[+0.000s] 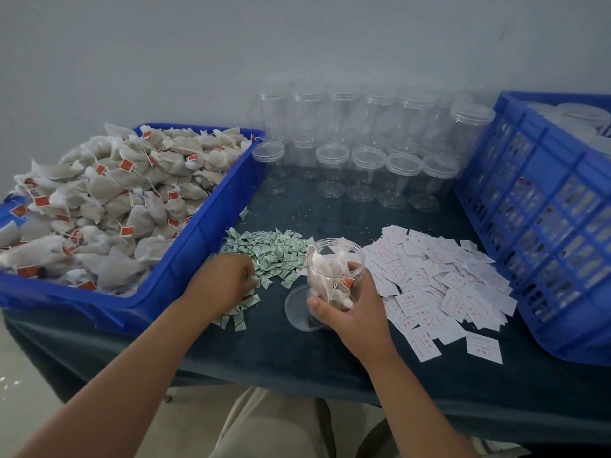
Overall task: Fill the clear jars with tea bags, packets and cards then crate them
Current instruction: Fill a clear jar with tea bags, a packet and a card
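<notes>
I can't read a word from here. The white cards toward the right edge of the table carry red print, the packets green print, the tea-bag tags are red, all too blurred.

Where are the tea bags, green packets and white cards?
tea bags (109,200): head view, middle of heap.
green packets (277,256): head view, middle of pile.
white cards (439,279): head view, middle of spread.

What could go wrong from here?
The jar in the right hand is open, and tea bags reach near its rim, so one might fall out. The left hand reaches into a dense pile of packets and could pick up several at once.
</notes>
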`<state>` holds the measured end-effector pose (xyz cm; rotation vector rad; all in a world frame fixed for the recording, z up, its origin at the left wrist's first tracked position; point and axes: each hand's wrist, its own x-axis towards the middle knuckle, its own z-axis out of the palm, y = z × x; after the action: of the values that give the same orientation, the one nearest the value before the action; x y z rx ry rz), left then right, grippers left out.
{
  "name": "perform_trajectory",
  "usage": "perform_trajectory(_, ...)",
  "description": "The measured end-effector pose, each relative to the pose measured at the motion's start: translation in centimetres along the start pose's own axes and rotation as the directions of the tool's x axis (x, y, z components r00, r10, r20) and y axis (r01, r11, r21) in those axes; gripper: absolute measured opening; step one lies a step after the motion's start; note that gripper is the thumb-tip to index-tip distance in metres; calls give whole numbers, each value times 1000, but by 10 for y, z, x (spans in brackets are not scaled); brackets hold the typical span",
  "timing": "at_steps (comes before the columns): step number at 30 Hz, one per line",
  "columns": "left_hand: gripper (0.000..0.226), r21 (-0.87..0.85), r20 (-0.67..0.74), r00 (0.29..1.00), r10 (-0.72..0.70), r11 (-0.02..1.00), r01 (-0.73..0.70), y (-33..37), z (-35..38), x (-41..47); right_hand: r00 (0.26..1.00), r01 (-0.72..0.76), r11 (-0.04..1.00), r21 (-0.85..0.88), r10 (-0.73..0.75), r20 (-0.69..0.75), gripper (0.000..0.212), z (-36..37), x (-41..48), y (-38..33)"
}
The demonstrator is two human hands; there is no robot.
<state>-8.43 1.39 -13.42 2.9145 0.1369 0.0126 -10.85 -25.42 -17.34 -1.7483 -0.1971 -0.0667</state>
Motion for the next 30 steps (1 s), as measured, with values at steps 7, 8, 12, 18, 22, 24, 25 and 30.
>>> perform_trajectory(7, 15, -415, -156, 978, -137, 908, 61, 14, -23, -7, 1000, -3, 1000, -25, 3, 0, 72, 0, 0, 0)
perform_trajectory(8, 15, -478, -187, 971, -148, 877, 42, 20, -32, -10, 1000, 1, 1000, -31, -1, 0, 72, 0, 0, 0)
perform_trajectory(12, 20, -659, -314, 949, 18, 716, -231, 65, -71, -29, 1000, 7, 999, -43, -8, -3, 73, 0, 1, -2)
perform_trajectory(18, 6, -455, -140, 952, 273, 836, -306, 119, -70, -29, 1000, 24, 999, -28, -24, 4, 72, 1, 0, -1)
perform_trajectory(22, 8, -374, 6, 975, 222, 905, -204, 120, -59, -15, 1000, 28, 999, -34, -28, -3, 73, 1, 0, -3)
perform_trajectory(24, 12, -428, -25, 977, 211, 881, -202, 119, -56, -10, 999, 34, 999, -30, -34, -5, 72, 0, 0, -3)
perform_trajectory(25, 14, -470, -61, 979, 196, 859, -201, 119, -55, -10, 999, 37, 999, -25, -38, -8, 72, 0, 1, -3)
perform_trajectory(30, 25, -652, 43, 996, 78, 758, -31, 107, -59, -7, 998, 59, 998, -9, -59, -26, 73, -1, 2, -2)
